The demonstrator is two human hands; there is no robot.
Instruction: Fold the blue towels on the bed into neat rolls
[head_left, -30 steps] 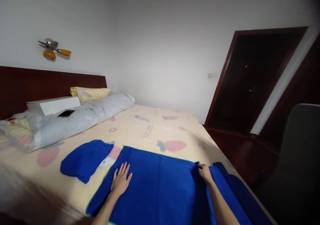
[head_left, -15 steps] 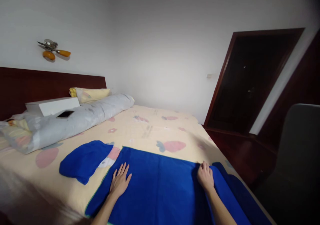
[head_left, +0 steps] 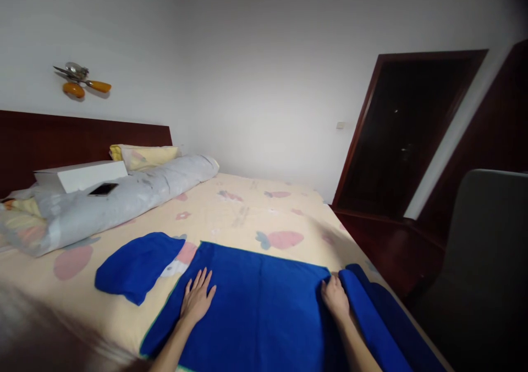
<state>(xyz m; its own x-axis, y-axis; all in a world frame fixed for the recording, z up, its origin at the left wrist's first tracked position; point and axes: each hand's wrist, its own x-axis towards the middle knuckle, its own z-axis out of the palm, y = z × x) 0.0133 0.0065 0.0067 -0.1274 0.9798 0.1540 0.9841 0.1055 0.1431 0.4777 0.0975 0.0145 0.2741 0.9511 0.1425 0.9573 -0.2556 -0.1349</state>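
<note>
A blue cloth with a green edge (head_left: 264, 306) lies spread flat on the bed. My left hand (head_left: 198, 297) rests palm down on its left part, fingers spread. At its upper right corner, my right hand (head_left: 335, 296) is closed on the cloth's edge, fingers curled. More blue fabric (head_left: 371, 311), folded or rolled, lies just right of my right hand and runs along the bed's edge. A separate crumpled blue cloth (head_left: 138, 267) sits to the left of the spread one.
A rolled grey quilt (head_left: 144, 196) carries a phone (head_left: 103, 189) and a white box (head_left: 88, 176). Behind is a yellow pillow (head_left: 152, 156). A grey chair back (head_left: 487, 251) stands right of the bed, with a dark door (head_left: 408, 135) beyond.
My right hand has shifted slightly left and down, and the cloth's right corner shows more fully. The view has turned a little right. My left hand stays on the cloth.
</note>
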